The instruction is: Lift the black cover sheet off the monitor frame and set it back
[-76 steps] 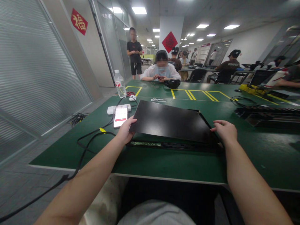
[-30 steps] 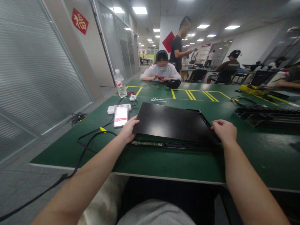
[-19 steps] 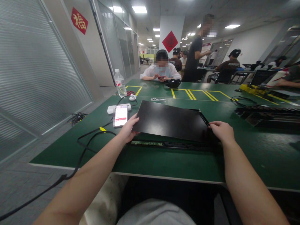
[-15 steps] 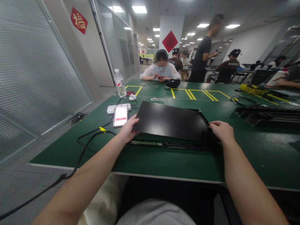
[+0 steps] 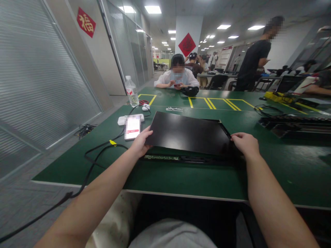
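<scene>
A flat black panel lies tilted over a dark frame whose near edge shows a green circuit strip, on the green table. My left hand grips the panel's near left corner, thumb on top. My right hand is closed on the near right corner. The panel's near edge is raised a little above the frame.
A lit phone lies left of the panel, beside a white power strip and black cables. A water bottle stands further back. Dark equipment sits at right. A seated person faces me; another person walks behind.
Both hands have kept hold of the panel, which has barely shifted. The standing person in the background has walked from left to right.
</scene>
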`<state>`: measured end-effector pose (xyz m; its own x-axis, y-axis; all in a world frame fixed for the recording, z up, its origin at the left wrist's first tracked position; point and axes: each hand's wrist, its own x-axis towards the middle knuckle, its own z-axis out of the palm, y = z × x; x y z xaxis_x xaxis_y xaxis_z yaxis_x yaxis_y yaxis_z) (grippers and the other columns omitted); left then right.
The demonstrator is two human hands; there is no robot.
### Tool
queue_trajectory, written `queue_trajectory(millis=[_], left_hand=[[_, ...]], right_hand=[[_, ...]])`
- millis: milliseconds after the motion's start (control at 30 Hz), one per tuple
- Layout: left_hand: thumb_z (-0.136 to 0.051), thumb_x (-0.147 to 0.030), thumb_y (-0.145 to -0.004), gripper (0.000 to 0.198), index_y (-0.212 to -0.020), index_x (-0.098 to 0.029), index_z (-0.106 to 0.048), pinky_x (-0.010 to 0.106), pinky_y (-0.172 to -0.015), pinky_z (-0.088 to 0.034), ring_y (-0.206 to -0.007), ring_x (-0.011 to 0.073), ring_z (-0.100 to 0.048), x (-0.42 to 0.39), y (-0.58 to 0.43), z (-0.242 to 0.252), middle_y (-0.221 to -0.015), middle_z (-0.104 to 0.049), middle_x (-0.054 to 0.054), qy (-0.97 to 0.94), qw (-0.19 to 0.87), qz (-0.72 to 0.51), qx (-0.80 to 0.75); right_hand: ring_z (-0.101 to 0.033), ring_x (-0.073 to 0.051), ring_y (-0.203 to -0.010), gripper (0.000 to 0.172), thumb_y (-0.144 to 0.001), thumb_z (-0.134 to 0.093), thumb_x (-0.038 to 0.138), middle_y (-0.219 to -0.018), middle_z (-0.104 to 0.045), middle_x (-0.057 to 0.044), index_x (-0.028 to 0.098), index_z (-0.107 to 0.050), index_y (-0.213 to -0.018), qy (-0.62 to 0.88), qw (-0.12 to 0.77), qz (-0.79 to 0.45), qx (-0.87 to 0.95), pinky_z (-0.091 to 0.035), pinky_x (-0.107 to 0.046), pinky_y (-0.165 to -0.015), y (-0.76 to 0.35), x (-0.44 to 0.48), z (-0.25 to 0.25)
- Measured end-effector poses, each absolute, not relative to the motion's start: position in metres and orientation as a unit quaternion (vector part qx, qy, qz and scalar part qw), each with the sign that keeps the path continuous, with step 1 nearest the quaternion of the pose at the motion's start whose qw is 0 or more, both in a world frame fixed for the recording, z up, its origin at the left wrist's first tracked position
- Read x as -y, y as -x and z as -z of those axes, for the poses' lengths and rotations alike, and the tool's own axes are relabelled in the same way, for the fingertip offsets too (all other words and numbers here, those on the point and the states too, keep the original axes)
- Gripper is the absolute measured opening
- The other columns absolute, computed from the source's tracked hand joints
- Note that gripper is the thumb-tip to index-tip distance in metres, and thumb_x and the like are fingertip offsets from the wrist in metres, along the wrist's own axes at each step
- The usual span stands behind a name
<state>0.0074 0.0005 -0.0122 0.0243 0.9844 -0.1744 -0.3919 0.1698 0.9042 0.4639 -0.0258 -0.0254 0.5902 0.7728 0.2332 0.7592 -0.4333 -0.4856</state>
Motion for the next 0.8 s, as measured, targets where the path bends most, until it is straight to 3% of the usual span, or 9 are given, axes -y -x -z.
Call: queue_trajectory(millis=[267, 633, 700, 800], left_hand=[[-0.076, -0.017, -0.08, 0.056, -0.136, -0.022, -0.076, 0.027, -0.06, -0.056, -0.093, 0.0252, -0.076, -0.0003, -0.0096, 0.013, -0.119, -0.082, 0.01, -0.331, 0.633, -0.552, -0.429], [-0.08, -0.017, -0.078, 0.059, -0.137, -0.024, -0.073, 0.029, -0.062, -0.058, -0.097, 0.0266, -0.075, -0.0008, -0.0089, 0.0143, -0.124, -0.08, 0.01, -0.329, 0.628, -0.561, -0.428], [-0.082, -0.018, -0.077, 0.063, -0.139, -0.024, -0.072, 0.029, -0.062, -0.058, -0.095, 0.0266, -0.075, -0.0018, -0.0077, 0.0159, -0.122, -0.081, 0.01, -0.331, 0.627, -0.56, -0.428], [-0.082, -0.018, -0.077, 0.064, -0.139, -0.024, -0.072, 0.028, -0.062, -0.057, -0.092, 0.0255, -0.074, -0.0032, -0.0059, 0.0176, -0.12, -0.081, 0.01, -0.334, 0.628, -0.557, -0.428]], right_hand=[[-0.073, -0.03, -0.085, 0.025, -0.082, -0.066, 0.035, -0.095, -0.082, -0.01, 0.026, -0.087, -0.091, 0.847, 0.282, -0.02, 0.45, -0.053, -0.038, -0.073, -0.464, 0.0252, 0.0266], [-0.072, -0.03, -0.086, 0.022, -0.076, -0.067, 0.034, -0.09, -0.082, -0.008, 0.026, -0.085, -0.086, 0.836, 0.328, -0.046, 0.438, -0.053, -0.038, -0.074, -0.4624, 0.0274, 0.0224], [-0.072, -0.029, -0.084, 0.026, -0.08, -0.064, 0.037, -0.091, -0.082, -0.008, 0.025, -0.084, -0.09, 0.834, 0.343, -0.069, 0.427, -0.053, -0.038, -0.075, -0.4631, 0.0279, 0.0214], [-0.07, -0.025, -0.07, 0.045, -0.095, -0.048, 0.049, -0.09, -0.083, -0.01, 0.021, -0.082, -0.104, 0.825, 0.371, -0.114, 0.411, -0.053, -0.037, -0.071, -0.4686, 0.0267, 0.0244]])
